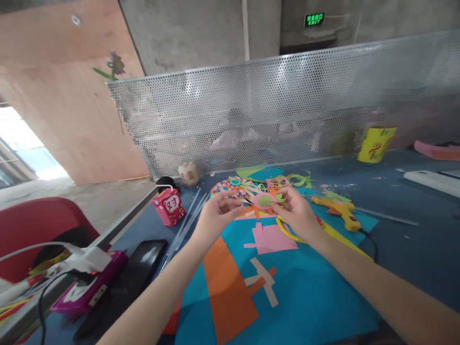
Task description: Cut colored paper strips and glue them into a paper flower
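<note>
My right hand (293,211) pinches a small pink and green felt piece (265,201) between thumb and fingers, raised over the middle of the table. To its left is my left hand (220,211), its fingers bent and apart, with no held thing visible between them. Under the hands lie blue sheets (302,287). On these rest a pink cut sheet (275,238), an orange sheet (228,292) and several short orange and pale strips (266,278). Yellow-handled scissors (287,232) seem to lie partly behind my right wrist. Colourful cut pieces (233,183) are heaped beyond my left hand.
A yellow glue gun (339,211) with a cord lies to the right. Clear sticks (187,220), a pink box (168,207), a black phone-like slab (125,287) and a purple power strip (89,287) are leftward. A perforated metal screen (251,115) closes the back; a yellow container (376,144) stands before it.
</note>
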`<state>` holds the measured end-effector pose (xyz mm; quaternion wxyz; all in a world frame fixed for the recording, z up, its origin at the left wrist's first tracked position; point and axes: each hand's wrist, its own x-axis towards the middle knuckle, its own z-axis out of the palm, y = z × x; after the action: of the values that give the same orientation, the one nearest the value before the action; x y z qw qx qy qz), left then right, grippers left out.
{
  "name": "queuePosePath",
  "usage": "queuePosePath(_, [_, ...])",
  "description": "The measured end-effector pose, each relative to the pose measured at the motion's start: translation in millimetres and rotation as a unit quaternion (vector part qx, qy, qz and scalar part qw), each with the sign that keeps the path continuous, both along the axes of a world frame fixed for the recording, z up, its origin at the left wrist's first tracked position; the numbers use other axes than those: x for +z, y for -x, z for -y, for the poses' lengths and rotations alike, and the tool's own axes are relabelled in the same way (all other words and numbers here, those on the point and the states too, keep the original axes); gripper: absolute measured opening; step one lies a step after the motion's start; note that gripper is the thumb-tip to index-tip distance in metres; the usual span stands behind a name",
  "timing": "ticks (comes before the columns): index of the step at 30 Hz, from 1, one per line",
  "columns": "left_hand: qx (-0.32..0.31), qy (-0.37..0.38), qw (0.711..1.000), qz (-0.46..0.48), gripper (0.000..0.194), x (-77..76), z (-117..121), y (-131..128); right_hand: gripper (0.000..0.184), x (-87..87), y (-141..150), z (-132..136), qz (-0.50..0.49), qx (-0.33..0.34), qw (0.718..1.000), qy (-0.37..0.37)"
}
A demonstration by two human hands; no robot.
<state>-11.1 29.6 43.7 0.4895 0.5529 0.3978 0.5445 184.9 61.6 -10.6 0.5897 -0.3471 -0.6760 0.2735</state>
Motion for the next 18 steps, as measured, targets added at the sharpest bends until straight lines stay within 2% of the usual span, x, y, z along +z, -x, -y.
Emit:
queuePosePath(4, [-0.051, 0.012, 0.998, -0.023, 0.052, -12.9, 1, -14, 0.020, 6.8, 4, 9, -0.002, 0.024, 1.000, 0.016])
queuePosePath(7, [-0.074, 0.012, 0.997, -0.036, 0.051, -21.9, 1, -17, 0.023, 10.2, 8, 14, -0.003, 0.048, 0.998, 0.033])
queuePosePath(14, [-0.044, -0.027, 0.994, -0.096, 0.039, -25.6, 0, -11, 0.028, 8.9, 8, 12, -0.024, 0.074, 0.994, 0.078])
queuePosePath(18, [-0.045, -0.061, 0.985, -0.157, 0.037, -28.9, 4, -5, 0.028, 10.6, 3, 8, -0.003, 0.085, 0.991, 0.103])
